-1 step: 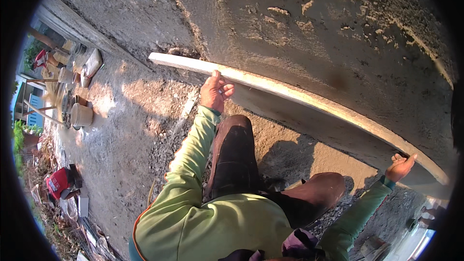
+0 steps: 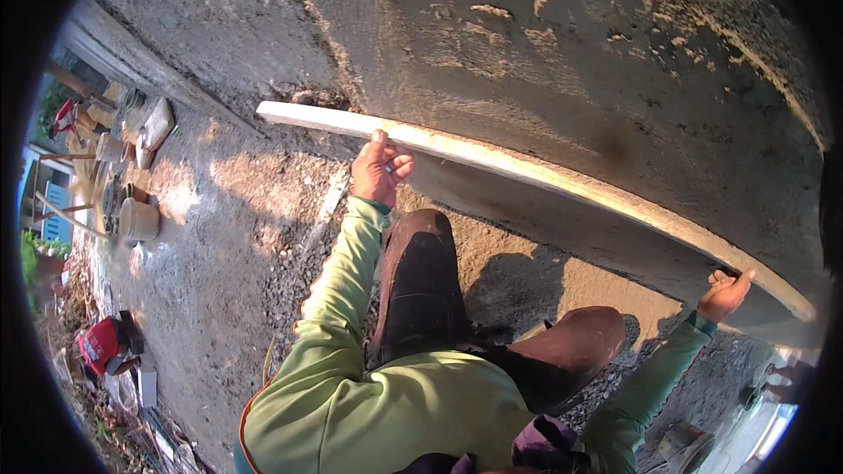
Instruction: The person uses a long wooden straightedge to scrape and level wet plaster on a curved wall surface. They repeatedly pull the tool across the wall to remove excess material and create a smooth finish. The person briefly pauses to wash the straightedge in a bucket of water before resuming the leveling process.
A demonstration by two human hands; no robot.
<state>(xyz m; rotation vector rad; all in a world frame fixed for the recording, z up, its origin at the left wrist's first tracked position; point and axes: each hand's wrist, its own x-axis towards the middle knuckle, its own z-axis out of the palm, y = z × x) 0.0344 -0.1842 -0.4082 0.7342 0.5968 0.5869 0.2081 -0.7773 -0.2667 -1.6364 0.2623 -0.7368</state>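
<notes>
A long, narrow straightedge board [image 2: 527,168], pale along its sunlit edge, lies against a grey, rough-plastered wall [image 2: 492,61]. It slants from the upper left down to the right, its curve bent by the lens. My left hand [image 2: 378,171] grips the lower edge near the left end, thumb up on the board and fingers curled. Toward the far right end, my right hand [image 2: 725,295] pinches the same edge, its fingers partly hidden behind the board. Below the board, smoother wet-looking plaster [image 2: 527,211] is in shadow.
My bent knees [image 2: 421,272] are close under the board. Gravelly ground [image 2: 237,298] spreads to the left. Buckets [image 2: 139,219] and a sack [image 2: 156,127] stand farther left. A red bundle [image 2: 104,347] lies at the lower left, among debris.
The view has shifted slightly, so the board's left end and my left hand appear a little farther left. Both hands keep their hold on the straightedge board.
</notes>
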